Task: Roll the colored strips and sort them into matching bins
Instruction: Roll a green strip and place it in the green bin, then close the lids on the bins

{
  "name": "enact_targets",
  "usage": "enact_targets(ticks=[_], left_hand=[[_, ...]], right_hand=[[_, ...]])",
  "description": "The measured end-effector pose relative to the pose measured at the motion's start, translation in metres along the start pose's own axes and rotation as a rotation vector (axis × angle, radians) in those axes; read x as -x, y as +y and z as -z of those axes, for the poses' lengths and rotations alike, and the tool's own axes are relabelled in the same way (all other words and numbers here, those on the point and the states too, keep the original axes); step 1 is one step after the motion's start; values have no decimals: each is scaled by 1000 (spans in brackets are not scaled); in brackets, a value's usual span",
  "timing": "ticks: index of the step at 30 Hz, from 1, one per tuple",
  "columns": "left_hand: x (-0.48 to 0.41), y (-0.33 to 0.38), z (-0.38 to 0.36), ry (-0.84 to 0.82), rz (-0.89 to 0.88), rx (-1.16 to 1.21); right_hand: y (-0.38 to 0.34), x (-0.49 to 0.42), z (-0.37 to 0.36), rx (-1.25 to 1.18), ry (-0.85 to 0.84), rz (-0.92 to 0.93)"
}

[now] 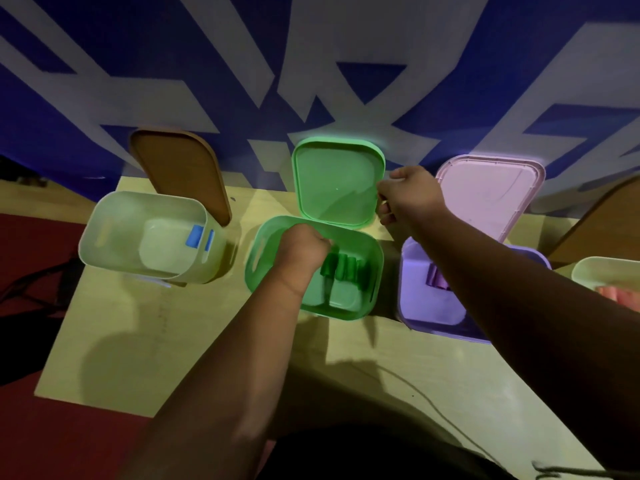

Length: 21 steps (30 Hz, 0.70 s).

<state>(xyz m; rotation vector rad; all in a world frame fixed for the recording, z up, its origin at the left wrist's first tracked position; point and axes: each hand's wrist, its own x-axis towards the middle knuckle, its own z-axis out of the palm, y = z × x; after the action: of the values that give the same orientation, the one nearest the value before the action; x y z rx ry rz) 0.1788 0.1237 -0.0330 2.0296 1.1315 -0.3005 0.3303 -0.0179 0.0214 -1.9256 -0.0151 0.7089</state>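
A green bin (375,268) stands in the middle of the table with several rolled green strips (346,268) inside. My left hand (299,252) reaches down into this bin; its fingers are hidden, touching or holding the leftmost green roll. My right hand (407,195) grips the right edge of the green lid (334,181), which stands upright behind the bin. A cream bin (114,233) at left holds a blue roll (195,236). A purple bin (426,306) at right holds a purple roll (438,280).
A brown lid (180,171) leans behind the cream bin and a pink lid (491,195) behind the purple bin. Another cream bin (602,271) with pink strips (620,294) sits at the far right. A blue and white banner hangs behind the table (138,341). A thin cable (429,407) crosses the front.
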Motion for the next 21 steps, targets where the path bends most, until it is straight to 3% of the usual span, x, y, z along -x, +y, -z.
enact_targets(ticks=[7,15,21], left_hand=[[28,35,46,-7,-67,215],[64,58,74,-13,-90,448],[90,50,78,51,-62,782]], right_hand=[[-12,13,-2,69,12,91],[-19,40,-4,371,7,267],[-15,71,-3,475,60,585]])
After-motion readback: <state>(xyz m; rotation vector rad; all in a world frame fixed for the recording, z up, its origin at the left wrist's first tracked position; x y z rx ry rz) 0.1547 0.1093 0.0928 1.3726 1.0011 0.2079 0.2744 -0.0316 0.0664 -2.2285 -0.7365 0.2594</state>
